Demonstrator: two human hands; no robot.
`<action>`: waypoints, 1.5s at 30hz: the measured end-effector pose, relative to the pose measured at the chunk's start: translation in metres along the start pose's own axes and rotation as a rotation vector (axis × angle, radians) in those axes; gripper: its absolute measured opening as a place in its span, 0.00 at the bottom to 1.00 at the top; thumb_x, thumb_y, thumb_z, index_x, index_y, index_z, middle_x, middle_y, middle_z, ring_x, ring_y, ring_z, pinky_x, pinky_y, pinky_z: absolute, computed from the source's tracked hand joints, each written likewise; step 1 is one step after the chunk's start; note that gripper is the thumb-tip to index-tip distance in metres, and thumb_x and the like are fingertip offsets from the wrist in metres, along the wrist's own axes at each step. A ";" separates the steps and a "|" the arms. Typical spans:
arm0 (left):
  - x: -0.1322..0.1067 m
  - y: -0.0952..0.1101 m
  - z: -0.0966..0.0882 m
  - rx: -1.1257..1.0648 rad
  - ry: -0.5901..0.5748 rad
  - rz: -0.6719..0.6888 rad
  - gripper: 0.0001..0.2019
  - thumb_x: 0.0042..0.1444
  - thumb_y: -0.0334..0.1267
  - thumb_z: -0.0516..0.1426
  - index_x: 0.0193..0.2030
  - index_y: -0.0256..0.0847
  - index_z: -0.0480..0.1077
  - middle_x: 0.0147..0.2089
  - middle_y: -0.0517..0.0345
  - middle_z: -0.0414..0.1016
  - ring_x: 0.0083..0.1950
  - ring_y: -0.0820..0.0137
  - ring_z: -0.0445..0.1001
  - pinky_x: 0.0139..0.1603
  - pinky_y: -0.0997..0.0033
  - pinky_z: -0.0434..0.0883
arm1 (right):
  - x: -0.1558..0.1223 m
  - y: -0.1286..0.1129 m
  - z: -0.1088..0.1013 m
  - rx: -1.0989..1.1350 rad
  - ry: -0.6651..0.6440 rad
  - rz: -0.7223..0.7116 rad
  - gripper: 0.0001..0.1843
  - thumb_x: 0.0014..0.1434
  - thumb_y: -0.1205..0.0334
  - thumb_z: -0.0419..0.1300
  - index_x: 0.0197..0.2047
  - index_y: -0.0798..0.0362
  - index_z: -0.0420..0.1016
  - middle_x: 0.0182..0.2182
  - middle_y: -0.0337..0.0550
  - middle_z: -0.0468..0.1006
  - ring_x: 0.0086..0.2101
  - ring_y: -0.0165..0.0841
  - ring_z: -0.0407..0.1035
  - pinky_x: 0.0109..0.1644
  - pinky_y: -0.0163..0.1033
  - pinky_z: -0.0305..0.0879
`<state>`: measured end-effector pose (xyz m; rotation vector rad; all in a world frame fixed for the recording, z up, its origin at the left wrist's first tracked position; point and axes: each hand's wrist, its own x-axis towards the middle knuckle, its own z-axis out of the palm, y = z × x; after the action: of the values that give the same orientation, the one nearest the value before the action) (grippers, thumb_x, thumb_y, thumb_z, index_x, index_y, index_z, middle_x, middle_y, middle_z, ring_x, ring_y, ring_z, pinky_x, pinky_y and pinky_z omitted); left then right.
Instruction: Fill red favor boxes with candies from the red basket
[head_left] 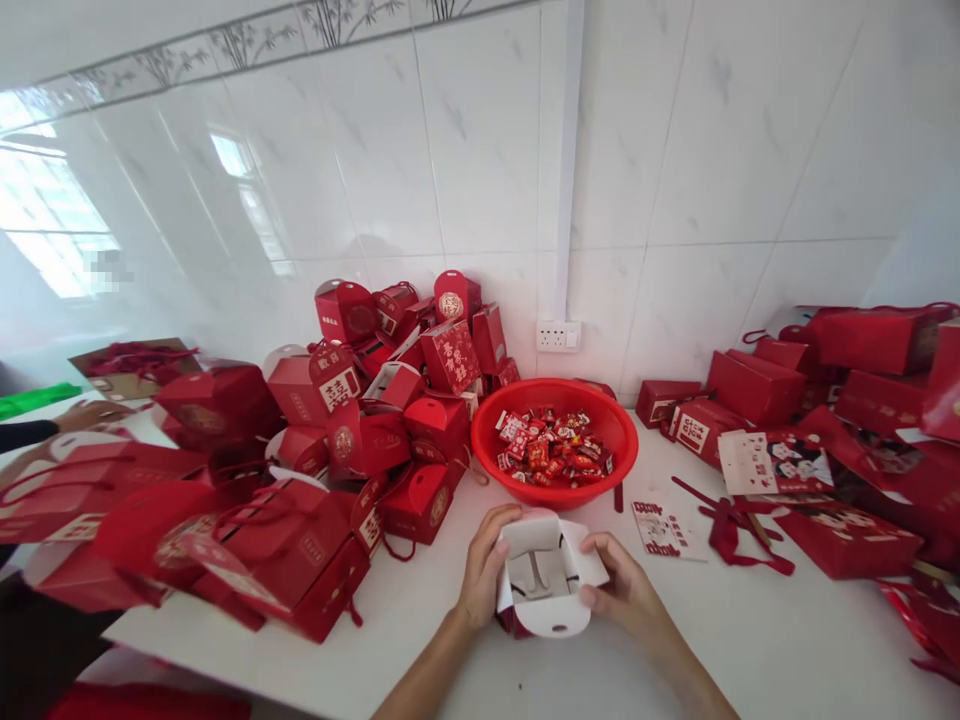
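Observation:
Between my hands on the white table stands a small gift box (546, 585), red outside and white inside, with its top flaps open. My left hand (484, 575) grips its left side, thumb curled over the rim. My right hand (626, 595) holds the right side, fingers pressed against a flap. Nothing shows inside the box. Just beyond it sits a red plastic bowl (556, 492) with several wrapped red candies (551, 452).
A heap of folded red gift boxes (375, 400) fills the left and back. Flat red boxes and ribbons (810, 420) lie on the right. A printed card (664, 528) lies near the bowl. Another person's hand (90, 412) reaches in at far left. Tiled wall with a socket (559, 335) behind.

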<state>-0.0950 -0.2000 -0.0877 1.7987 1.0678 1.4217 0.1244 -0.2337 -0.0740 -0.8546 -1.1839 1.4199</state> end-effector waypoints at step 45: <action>0.014 -0.008 0.001 -0.364 0.113 -0.302 0.31 0.53 0.61 0.60 0.52 0.36 0.75 0.56 0.43 0.78 0.59 0.50 0.74 0.59 0.59 0.67 | 0.000 0.012 -0.007 -0.479 0.049 -0.184 0.28 0.60 0.39 0.60 0.56 0.48 0.68 0.42 0.45 0.78 0.38 0.40 0.74 0.40 0.40 0.73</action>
<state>-0.0948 -0.1841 -0.0877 1.2574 1.0099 1.4333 0.1277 -0.2315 -0.0873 -1.0668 -1.5522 0.9733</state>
